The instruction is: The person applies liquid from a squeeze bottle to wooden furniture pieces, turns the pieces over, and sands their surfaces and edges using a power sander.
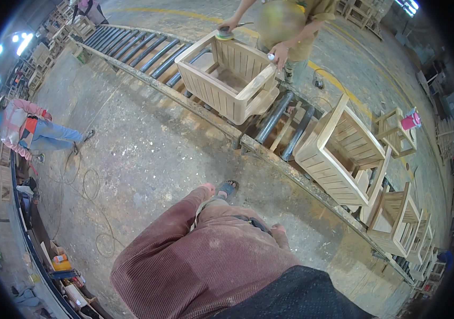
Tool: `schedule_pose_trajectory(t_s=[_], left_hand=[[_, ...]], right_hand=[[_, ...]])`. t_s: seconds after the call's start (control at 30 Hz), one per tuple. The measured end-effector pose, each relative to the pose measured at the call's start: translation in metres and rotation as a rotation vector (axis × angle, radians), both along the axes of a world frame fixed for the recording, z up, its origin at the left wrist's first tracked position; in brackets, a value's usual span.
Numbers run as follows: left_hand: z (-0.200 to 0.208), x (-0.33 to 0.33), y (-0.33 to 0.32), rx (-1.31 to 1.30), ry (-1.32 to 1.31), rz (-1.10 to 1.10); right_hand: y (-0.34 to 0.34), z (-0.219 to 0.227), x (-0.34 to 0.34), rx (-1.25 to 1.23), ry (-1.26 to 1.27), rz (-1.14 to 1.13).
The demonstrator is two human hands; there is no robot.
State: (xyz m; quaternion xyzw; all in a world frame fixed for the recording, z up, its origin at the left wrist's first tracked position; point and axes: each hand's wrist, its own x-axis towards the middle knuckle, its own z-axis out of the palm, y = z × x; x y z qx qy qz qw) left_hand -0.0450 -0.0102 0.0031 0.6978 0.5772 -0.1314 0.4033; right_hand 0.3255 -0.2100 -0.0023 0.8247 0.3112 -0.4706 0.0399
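My left hand (208, 189) hangs low beside my body at the end of a maroon corduroy sleeve, only a small part of it showing. On the other side my right hand (279, 234) is by my waist, largely hidden by the shirt. Fingers on both are too hidden to read, and I see nothing held. Ahead, apart from my hands, a slatted wooden chair frame (213, 91) lies on the roller conveyor (158, 69). A second slatted wooden frame (322, 175) sits further right on it.
Across the conveyor, a co-worker's hand (230, 24) is at a sanding tool (224, 35) on the frame's rim. Another person (27, 127) walks at left. Hoses (91, 186) trail over the floor. More wooden frames (395, 218) line the conveyor's right end.
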Motion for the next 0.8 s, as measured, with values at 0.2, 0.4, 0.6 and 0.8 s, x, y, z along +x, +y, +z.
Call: schedule_pose_trajectory(t_s=[0.2,0.4,0.6,0.8], left_hand=[[-0.005,-0.002,-0.003,0.021,0.0,0.009],[0.006,0.007,0.001,0.009,0.046,-0.026],[0.015,0.007,0.002,0.002,0.079,0.049],[0.013,-0.009,-0.012,0.105,-0.096,0.074]], right_hand=[[0.005,0.005,0.001,-0.003,0.009,0.023],[0.003,0.0,0.006,0.034,-0.025,0.026],[0.018,0.019,-0.001,-0.075,0.03,0.1],[0.013,0.015,-0.007,-0.039,0.048,0.27]])
